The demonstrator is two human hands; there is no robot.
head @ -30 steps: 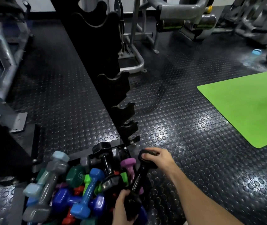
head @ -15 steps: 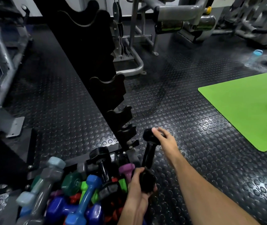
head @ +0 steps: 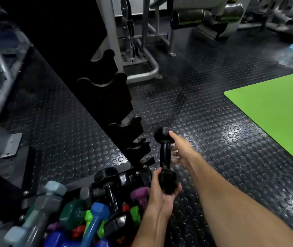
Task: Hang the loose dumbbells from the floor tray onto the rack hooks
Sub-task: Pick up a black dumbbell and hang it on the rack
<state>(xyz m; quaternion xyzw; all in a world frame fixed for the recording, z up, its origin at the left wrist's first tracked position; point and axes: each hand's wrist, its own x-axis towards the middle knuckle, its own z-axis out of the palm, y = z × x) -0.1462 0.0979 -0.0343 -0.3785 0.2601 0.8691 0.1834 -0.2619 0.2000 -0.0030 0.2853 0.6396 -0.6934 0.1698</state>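
Black dumbbell (head: pixel 164 157) upright, left hand (head: pixel 160 191) cupping bottom head, right fingers (head: pixel 175 139) on top

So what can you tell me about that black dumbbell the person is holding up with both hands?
The black dumbbell with a glossy, rubber-looking coat has two chunky faceted heads joined by a slim dark handle. It stands nearly upright, clear of the pile of coloured dumbbells in the floor tray. The left hand cups its lower head from beneath; the right hand grips the top head, fingers beside the handle. It sits just right of the black rack's lowest hooks, not yet hung.
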